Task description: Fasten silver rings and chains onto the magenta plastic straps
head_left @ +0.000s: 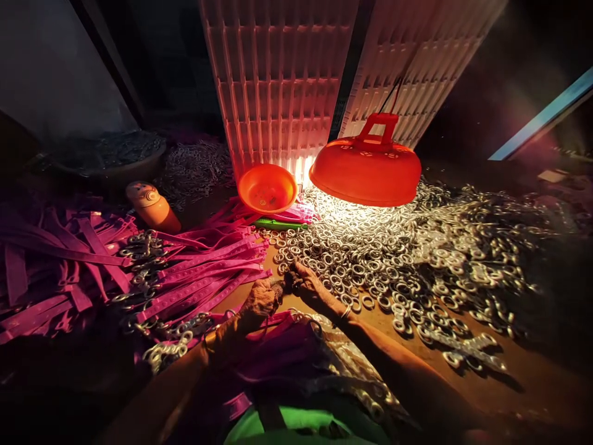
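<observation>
Centrally, left hand (262, 300) and right hand (306, 284) meet at the near edge of the heap of small silver metal rings (393, 259) on the brown counter (532, 377); grip of both closed, contents too dark to tell; purple plastic straps (204, 272) lie just left; orange lamp shade (365, 170) hangs above the heap.

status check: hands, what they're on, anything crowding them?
Left hand and right hand meet at the edge of the metal rings, pinching something small; grip unclear. Purple straps lie beside left hand. Orange lamp hangs above the rings.
</observation>
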The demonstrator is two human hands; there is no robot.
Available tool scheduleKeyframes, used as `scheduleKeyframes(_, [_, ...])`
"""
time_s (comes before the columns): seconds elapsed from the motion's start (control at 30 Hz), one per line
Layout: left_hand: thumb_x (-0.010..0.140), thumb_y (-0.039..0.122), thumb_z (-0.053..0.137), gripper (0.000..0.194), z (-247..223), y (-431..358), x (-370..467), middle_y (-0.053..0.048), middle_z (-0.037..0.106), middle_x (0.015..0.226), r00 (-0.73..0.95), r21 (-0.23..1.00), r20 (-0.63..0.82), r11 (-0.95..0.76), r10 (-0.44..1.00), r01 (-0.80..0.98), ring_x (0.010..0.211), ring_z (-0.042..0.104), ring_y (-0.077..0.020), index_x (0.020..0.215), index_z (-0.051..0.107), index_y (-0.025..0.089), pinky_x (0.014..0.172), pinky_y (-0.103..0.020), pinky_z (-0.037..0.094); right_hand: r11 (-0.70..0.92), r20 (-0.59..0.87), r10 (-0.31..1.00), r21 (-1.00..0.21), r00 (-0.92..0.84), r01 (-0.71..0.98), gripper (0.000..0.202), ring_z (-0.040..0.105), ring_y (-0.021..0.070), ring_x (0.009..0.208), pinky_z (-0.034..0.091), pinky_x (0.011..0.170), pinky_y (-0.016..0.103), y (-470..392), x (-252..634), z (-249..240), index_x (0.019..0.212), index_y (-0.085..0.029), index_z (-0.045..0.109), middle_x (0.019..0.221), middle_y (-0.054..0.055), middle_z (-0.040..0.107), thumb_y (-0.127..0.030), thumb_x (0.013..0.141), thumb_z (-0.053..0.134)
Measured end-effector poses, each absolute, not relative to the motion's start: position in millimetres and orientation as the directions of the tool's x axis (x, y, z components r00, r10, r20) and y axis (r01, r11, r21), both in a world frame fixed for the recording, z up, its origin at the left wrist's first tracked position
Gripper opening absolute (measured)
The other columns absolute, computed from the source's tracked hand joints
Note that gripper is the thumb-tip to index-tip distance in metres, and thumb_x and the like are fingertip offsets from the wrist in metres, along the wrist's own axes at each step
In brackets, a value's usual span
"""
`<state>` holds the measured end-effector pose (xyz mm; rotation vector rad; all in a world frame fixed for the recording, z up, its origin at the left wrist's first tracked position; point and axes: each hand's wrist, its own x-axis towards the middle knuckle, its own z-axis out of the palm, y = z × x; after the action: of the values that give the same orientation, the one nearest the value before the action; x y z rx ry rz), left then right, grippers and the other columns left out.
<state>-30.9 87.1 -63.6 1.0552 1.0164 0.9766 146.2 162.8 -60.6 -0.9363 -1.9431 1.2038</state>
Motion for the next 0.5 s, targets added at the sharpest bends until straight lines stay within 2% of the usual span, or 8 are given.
scheduleKeyframes(0.07, [0.063, 0.042, 0.06, 0.028, -51.7, 101.6, -23.9, -0.005, 0.056, 0.068, 0.266, 0.961, -0.218, 0.254, 0.939, -0.107, 0.059, 0.05, -0.0129, 0.072, 0.057, 0.016, 0.052, -0.026, 0.042, 0.42, 0.193, 0.782, -0.865, -0.592, 0.273, 0.022, 0.041, 0.0096, 0.062, 0.036, 0.055, 0.022, 162.2, 150.2, -50.5, 0.079, -0.016, 0.047, 0.074, 0.002, 0.048, -0.032, 0.088, 0.035])
scheduleKeyframes(0.13, [0.064, 0.039, 0.058, 0.025, -41.1, 112.6, -21.0, 0.003, 0.04, 0.05, 0.295, 0.951, -0.251, 0.292, 0.922, -0.104, 0.042, 0.031, -0.006, 0.062, 0.051, 0.015, 0.039, -0.021, 0.025, 0.499, 0.176, 0.731, -0.796, -0.659, 0.341, 0.022, 0.043, 0.0088, 0.06, 0.035, 0.055, 0.022, 155.7, 155.3, -37.4, 0.087, -0.015, 0.048, 0.074, 0.002, 0.052, -0.034, 0.088, 0.038])
scheduleKeyframes(0.17, [0.065, 0.039, 0.057, 0.026, -35.3, 115.4, -21.2, 0.005, 0.034, 0.047, 0.317, 0.947, -0.26, 0.306, 0.912, -0.101, 0.04, 0.024, -0.0045, 0.058, 0.047, 0.016, 0.038, -0.02, 0.019, 0.529, 0.158, 0.711, -0.762, -0.685, 0.373, 0.021, 0.042, 0.0078, 0.057, 0.034, 0.053, 0.021, 149.6, 158.0, -30.6, 0.093, -0.014, 0.048, 0.072, 0.001, 0.052, -0.034, 0.088, 0.041])
scheduleKeyframes(0.23, [0.068, 0.039, 0.059, 0.031, -21.1, 114.0, -23.2, 0.006, 0.031, 0.046, 0.384, 0.946, -0.276, 0.32, 0.881, -0.055, 0.04, 0.022, -0.004, 0.056, 0.043, 0.016, 0.039, -0.021, 0.015, 0.553, 0.116, 0.699, -0.713, -0.706, 0.431, 0.023, 0.037, 0.0058, 0.05, 0.028, 0.047, 0.019, 131.7, 163.1, -18.1, 0.102, -0.014, 0.044, 0.065, -0.002, 0.051, -0.031, 0.087, 0.045])
scheduleKeyframes(0.33, [0.074, 0.044, 0.059, 0.036, 4.7, 97.8, -24.6, 0.006, 0.033, 0.048, 0.49, 0.939, -0.327, 0.335, 0.808, 0.074, 0.043, 0.024, -0.0046, 0.058, 0.045, 0.014, 0.04, -0.022, 0.014, 0.538, 0.06, 0.705, -0.694, -0.706, 0.478, 0.023, 0.036, 0.0049, 0.046, 0.022, 0.044, 0.018, 94.8, 170.0, -6.7, 0.106, -0.016, 0.039, 0.06, -0.004, 0.051, -0.027, 0.087, 0.047])
scheduleKeyframes(0.43, [0.074, 0.047, 0.06, 0.042, 17.5, 73.8, -20.1, 0.006, 0.031, 0.049, 0.578, 0.919, -0.383, 0.36, 0.721, 0.16, 0.045, 0.023, -0.0043, 0.055, 0.045, 0.013, 0.041, -0.021, 0.015, 0.545, 0.071, 0.733, -0.656, -0.677, 0.521, 0.02, 0.043, 0.0075, 0.052, 0.024, 0.047, 0.021, 57.0, 178.1, -6.1, 0.102, -0.016, 0.041, 0.068, 0.001, 0.057, -0.026, 0.087, 0.049])
scheduleKeyframes(0.5, [0.074, 0.048, 0.061, 0.042, 11.6, 56.8, -16.2, 0.005, 0.034, 0.05, 0.587, 0.901, -0.417, 0.401, 0.694, 0.166, 0.046, 0.026, -0.0046, 0.055, 0.047, 0.012, 0.043, -0.02, 0.019, 0.55, 0.091, 0.735, -0.658, -0.671, 0.514, 0.022, 0.044, 0.009, 0.055, 0.025, 0.049, 0.022, 37.0, 184.2, -9.1, 0.106, -0.015, 0.041, 0.072, 0.003, 0.059, -0.026, 0.088, 0.047])
